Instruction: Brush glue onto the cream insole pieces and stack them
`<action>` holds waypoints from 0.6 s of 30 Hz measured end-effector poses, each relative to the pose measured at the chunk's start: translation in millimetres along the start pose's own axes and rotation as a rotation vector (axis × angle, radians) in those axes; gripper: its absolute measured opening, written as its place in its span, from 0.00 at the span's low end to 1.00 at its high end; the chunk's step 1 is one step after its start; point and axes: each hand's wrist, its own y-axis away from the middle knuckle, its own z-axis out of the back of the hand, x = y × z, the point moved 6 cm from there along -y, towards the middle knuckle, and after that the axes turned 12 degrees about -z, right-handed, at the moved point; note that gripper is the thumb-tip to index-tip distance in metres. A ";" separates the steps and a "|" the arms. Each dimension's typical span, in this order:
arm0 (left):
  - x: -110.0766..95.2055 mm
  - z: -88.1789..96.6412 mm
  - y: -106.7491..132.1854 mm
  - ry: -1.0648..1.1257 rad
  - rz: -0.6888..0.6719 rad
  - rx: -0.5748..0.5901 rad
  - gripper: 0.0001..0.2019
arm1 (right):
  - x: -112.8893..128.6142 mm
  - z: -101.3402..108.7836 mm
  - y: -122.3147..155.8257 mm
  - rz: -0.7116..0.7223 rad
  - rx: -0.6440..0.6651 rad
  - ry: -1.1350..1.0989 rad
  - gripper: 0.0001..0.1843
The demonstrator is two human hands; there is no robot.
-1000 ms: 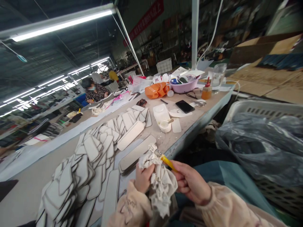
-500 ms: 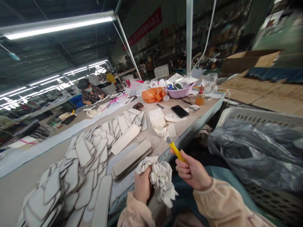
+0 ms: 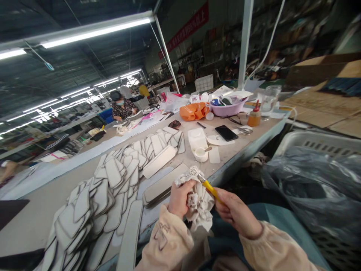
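Observation:
My left hand [image 3: 180, 197] is closed around a crumpled off-white rag [image 3: 199, 205] held above my lap at the table's near edge. My right hand [image 3: 235, 212] grips a yellow-handled brush [image 3: 210, 188], and its bristle tip is pressed into the top of the rag. Just beyond the hands lie long flat pale pads [image 3: 165, 182] on the worktable [image 3: 34, 218]. A small white cup [image 3: 201, 153] with a stick in it stands a little farther on.
Several overlapping pale cut pieces [image 3: 113, 177] spread across the table's left. A black phone [image 3: 226, 132], orange bottle [image 3: 254, 117], pink basin [image 3: 227, 108] and orange bag [image 3: 194, 110] sit at the far end. A basket with a dark plastic bag [image 3: 313, 180] stands right. Another person [image 3: 122, 108] works farther back.
The brush, lifted clear of the rag half a second ago, has come back down into it. My left hand raised the rag slightly toward the table edge.

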 end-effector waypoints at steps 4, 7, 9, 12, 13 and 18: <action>0.3 7.3 0.8 -0.063 0.034 0.026 0.08 | -0.8 -2.2 -0.4 -0.010 -0.001 0.078 0.27; -1.3 13.7 2.3 -0.119 0.011 0.009 0.08 | 0.3 -2.5 -0.4 0.002 -0.009 0.150 0.27; -3.1 17.2 4.3 -0.154 -0.002 -0.018 0.08 | 1.8 -2.5 0.3 0.041 -0.034 0.214 0.27; -5.5 18.7 7.5 -0.187 0.000 -0.033 0.08 | 0.8 -4.6 1.6 0.109 -0.073 0.289 0.27; -6.1 18.8 8.3 -0.201 0.000 -0.038 0.08 | 0.8 -5.4 2.6 0.147 -0.100 0.318 0.27; 3.1 23.8 10.6 -0.285 -0.019 -0.087 0.07 | 20.1 -6.5 23.6 0.549 -0.374 0.657 0.19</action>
